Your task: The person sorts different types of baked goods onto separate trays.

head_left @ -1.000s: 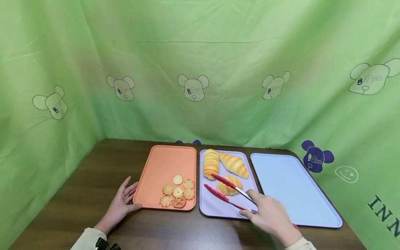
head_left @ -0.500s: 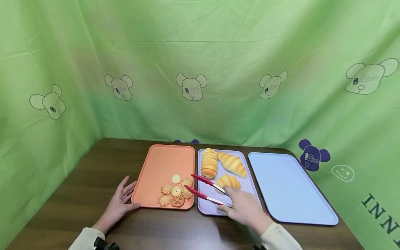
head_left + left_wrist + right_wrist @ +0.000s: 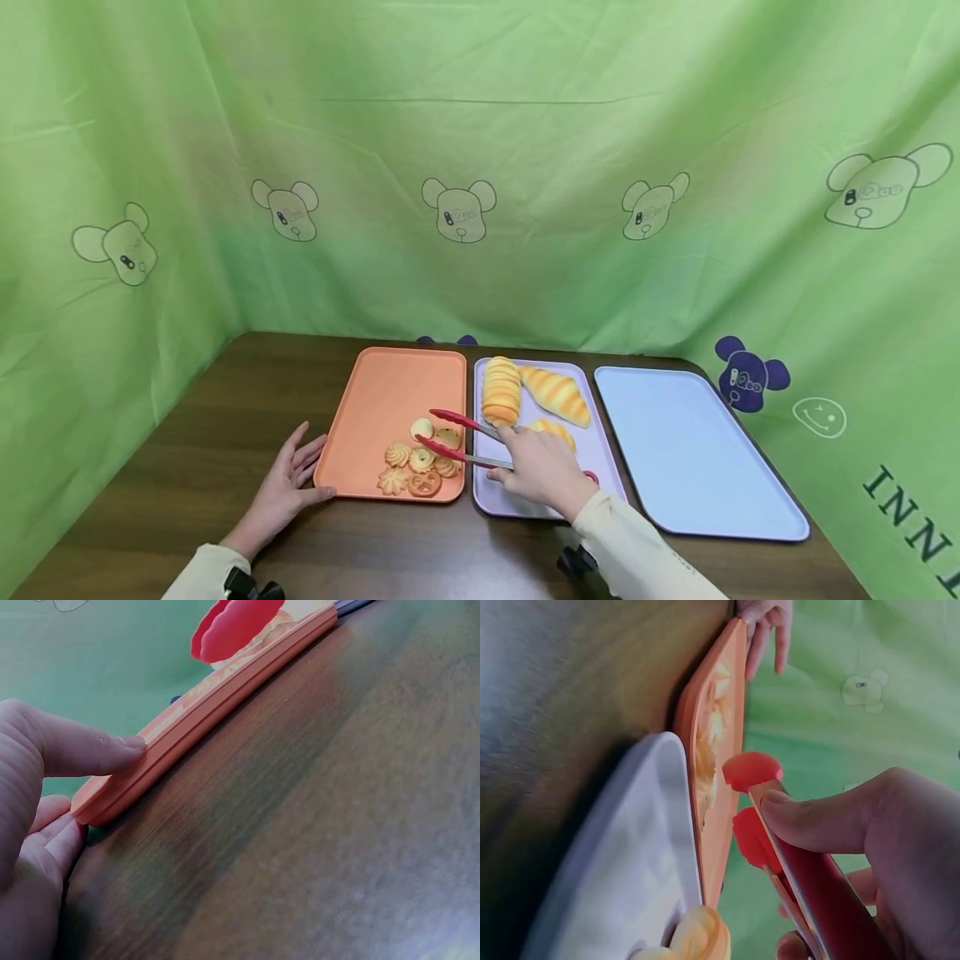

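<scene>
Over the purple tray (image 3: 491, 497), the fingers of the right hand (image 3: 542, 471) held the tongs (image 3: 450, 452), their tips parted above the orange tray (image 3: 397, 392). The straight, spread left hand (image 3: 288, 482) touched that tray's near left corner. The orange tray contained seven cookies (image 3: 422, 460); the purple, three striped breads (image 3: 555, 395). The tongs had red tips and silver shafts.

Free passage lies over the flat pale-blue rectangular tray (image 3: 697, 450) and the far half of the flat orange rectangular tray (image 3: 405, 383); red-tipped metal tongs (image 3: 448, 452) obstruct the golden-brown cookies (image 3: 422, 460) from above.
</scene>
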{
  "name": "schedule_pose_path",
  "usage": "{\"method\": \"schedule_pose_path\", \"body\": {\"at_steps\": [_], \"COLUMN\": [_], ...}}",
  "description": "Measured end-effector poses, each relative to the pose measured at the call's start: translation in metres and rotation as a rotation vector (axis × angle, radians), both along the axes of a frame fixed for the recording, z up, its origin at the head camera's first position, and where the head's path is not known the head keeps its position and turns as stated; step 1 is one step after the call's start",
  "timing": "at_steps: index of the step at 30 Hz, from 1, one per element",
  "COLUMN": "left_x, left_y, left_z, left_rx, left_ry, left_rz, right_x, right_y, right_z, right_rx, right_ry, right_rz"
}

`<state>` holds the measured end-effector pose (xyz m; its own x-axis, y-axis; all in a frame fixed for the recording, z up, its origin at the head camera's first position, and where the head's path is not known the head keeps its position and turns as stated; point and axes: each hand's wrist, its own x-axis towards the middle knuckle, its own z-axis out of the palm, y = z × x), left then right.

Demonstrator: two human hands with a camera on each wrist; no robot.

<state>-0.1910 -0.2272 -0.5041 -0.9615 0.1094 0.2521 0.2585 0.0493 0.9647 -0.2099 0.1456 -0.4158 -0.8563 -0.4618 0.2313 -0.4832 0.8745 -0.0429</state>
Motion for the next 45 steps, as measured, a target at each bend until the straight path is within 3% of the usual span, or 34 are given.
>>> {"method": "schedule_pose_path", "body": {"at_steps": [9,22,30,45], "left_x": [-0.001,-0.002,0.0,0.0], "left_y": [0.002,-0.001,0.0,-0.001], "left_z": [0.003,0.002,0.003,0.001], "left_rx": [-0.012,0.006,-0.005,-0.002], "left_ry": [-0.014,0.023,-0.014,-0.035], "left_rz": [0.001,0.009,0.003,-0.003], "right_x": [-0.018,-0.032,-0.03,-0.024], "right_y": [-0.013,-0.024,-0.019,-0.019], "right_z": [0.004,0.011,0.008,-0.004], "right_rx": [-0.023,-0.032,-0.049,-0.041], "right_ry": [-0.121,-0.142,-0.179,-0.144], "right_rz": [-0.002,-0.03,-0.051,-0.041]}}
